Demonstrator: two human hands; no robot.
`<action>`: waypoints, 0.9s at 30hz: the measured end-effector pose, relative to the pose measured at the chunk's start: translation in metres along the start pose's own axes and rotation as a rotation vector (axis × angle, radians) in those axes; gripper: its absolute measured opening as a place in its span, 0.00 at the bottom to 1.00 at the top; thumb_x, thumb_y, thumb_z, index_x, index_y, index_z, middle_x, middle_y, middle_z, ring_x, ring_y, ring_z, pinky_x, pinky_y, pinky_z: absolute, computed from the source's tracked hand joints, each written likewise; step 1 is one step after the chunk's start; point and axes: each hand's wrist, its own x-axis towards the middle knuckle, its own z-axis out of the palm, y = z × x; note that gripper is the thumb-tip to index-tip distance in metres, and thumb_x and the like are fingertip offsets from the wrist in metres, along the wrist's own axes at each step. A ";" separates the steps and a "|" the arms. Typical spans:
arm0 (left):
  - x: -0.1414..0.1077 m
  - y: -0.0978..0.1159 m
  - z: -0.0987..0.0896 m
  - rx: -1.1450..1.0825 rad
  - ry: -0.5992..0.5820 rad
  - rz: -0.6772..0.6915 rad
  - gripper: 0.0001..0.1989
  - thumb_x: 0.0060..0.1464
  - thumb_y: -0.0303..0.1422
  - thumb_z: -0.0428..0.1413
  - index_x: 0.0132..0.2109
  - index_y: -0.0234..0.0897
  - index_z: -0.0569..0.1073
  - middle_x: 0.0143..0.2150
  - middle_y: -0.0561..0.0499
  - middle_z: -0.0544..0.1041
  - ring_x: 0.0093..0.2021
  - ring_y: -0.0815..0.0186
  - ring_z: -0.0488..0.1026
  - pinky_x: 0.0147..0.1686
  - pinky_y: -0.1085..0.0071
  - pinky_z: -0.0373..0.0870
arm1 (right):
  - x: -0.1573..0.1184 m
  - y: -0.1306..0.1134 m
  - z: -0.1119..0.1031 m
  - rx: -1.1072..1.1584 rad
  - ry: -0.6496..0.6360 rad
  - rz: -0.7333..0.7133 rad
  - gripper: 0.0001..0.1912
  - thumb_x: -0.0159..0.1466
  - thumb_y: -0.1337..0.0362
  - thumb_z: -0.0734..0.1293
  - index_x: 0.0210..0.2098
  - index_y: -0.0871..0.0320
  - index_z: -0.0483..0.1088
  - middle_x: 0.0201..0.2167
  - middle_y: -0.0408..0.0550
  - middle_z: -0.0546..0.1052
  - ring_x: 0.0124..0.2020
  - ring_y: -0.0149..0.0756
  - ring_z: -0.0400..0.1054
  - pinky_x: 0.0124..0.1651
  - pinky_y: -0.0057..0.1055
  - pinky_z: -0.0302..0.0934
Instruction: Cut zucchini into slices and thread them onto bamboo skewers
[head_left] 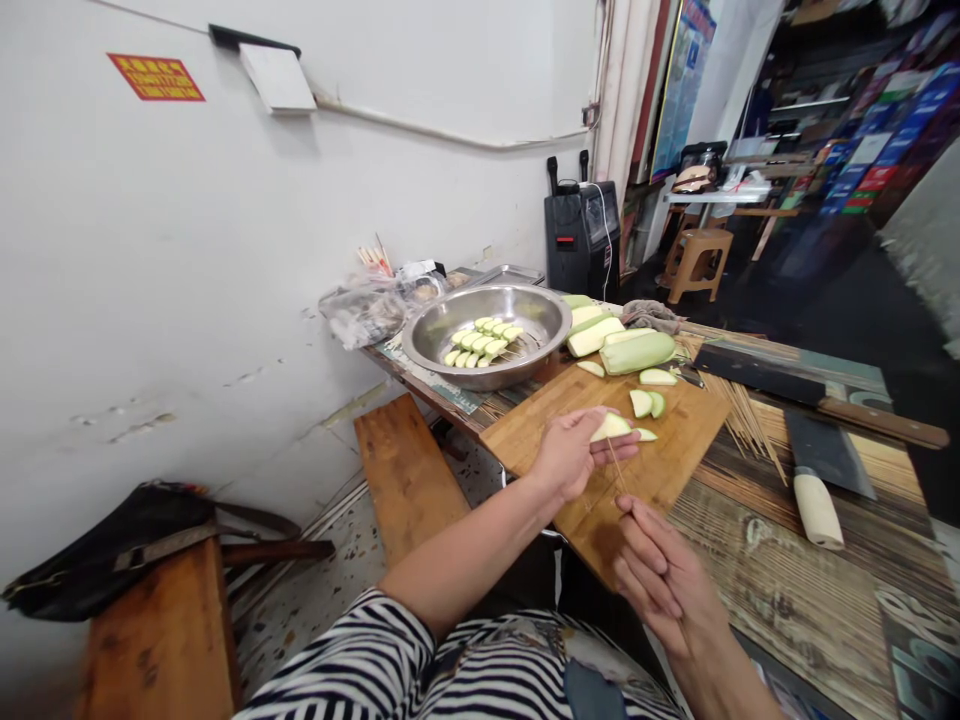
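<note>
Over the cutting board [525, 432], my left hand [568, 452] pinches a pale zucchini slice [613, 427] with green skin. My right hand [660, 575], lower and to the right, grips a thin bamboo skewer [616, 466] whose upper end meets the slice; how deep it goes in cannot be made out. Another slice [645, 435] shows just past my left fingertips. Further back on the board lie two cut pieces [641, 403] and more slices [658, 377]. Several skewered zucchini slices [480, 342] rest in a steel basin [487, 378] behind the board.
Peeled zucchini [637, 352] lie behind the board. To the right are loose skewers [739, 410], a long dark knife [795, 380] and a cleaver [825, 455] with a pale handle. Plastic bags [367, 315] sit by the wall; a wooden bench [409, 480] stands left of the table.
</note>
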 end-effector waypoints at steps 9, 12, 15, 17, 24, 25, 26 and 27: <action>-0.005 -0.001 0.001 0.006 0.002 0.012 0.09 0.59 0.28 0.48 0.40 0.27 0.71 0.33 0.41 0.77 0.32 0.63 0.78 0.38 0.66 0.75 | 0.010 0.006 -0.009 -0.537 0.299 -0.346 0.15 0.53 0.55 0.69 0.34 0.59 0.77 0.30 0.53 0.78 0.33 0.43 0.71 0.40 0.37 0.63; -0.007 -0.003 0.001 0.020 0.005 0.019 0.09 0.59 0.29 0.49 0.39 0.27 0.71 0.34 0.41 0.77 0.32 0.63 0.77 0.38 0.66 0.75 | 0.009 0.007 -0.010 -0.582 0.316 -0.383 0.15 0.53 0.56 0.68 0.34 0.59 0.77 0.35 0.56 0.79 0.36 0.45 0.71 0.43 0.37 0.62; -0.007 -0.005 -0.001 0.030 -0.009 0.009 0.08 0.58 0.30 0.51 0.39 0.27 0.71 0.35 0.41 0.77 0.33 0.62 0.77 0.37 0.66 0.74 | 0.010 0.010 -0.010 -0.573 0.231 -0.342 0.16 0.58 0.54 0.66 0.36 0.60 0.75 0.20 0.46 0.73 0.22 0.35 0.66 0.26 0.30 0.59; -0.006 -0.006 -0.003 0.027 -0.013 0.003 0.08 0.56 0.31 0.53 0.38 0.28 0.72 0.35 0.41 0.77 0.33 0.62 0.77 0.38 0.66 0.74 | 0.012 0.012 -0.010 -0.540 0.157 -0.298 0.17 0.62 0.53 0.62 0.39 0.60 0.73 0.14 0.38 0.63 0.14 0.28 0.56 0.17 0.26 0.50; -0.013 -0.015 0.001 0.054 -0.031 -0.002 0.10 0.54 0.33 0.55 0.38 0.28 0.72 0.34 0.42 0.77 0.32 0.62 0.77 0.33 0.69 0.73 | 0.016 0.013 -0.009 -0.424 0.108 -0.225 0.19 0.64 0.50 0.61 0.39 0.61 0.68 0.14 0.33 0.57 0.13 0.23 0.49 0.15 0.21 0.42; -0.015 -0.018 0.003 0.066 -0.028 -0.012 0.10 0.53 0.33 0.55 0.37 0.28 0.73 0.33 0.43 0.77 0.31 0.63 0.77 0.32 0.71 0.72 | 0.016 0.010 -0.009 -0.410 0.115 -0.218 0.19 0.64 0.50 0.61 0.38 0.61 0.68 0.14 0.33 0.57 0.13 0.22 0.48 0.14 0.21 0.42; -0.016 -0.020 0.004 0.076 -0.023 -0.022 0.10 0.53 0.33 0.56 0.36 0.28 0.73 0.32 0.43 0.77 0.30 0.63 0.77 0.31 0.72 0.71 | 0.015 0.007 -0.009 -0.398 0.120 -0.209 0.19 0.64 0.50 0.60 0.38 0.60 0.68 0.14 0.33 0.57 0.12 0.22 0.48 0.14 0.21 0.41; -0.017 -0.022 0.005 0.082 -0.018 -0.031 0.10 0.52 0.33 0.56 0.36 0.28 0.73 0.32 0.43 0.77 0.30 0.63 0.77 0.30 0.72 0.71 | 0.014 0.004 -0.009 -0.389 0.122 -0.197 0.19 0.64 0.50 0.60 0.37 0.60 0.68 0.14 0.33 0.57 0.11 0.21 0.47 0.14 0.21 0.40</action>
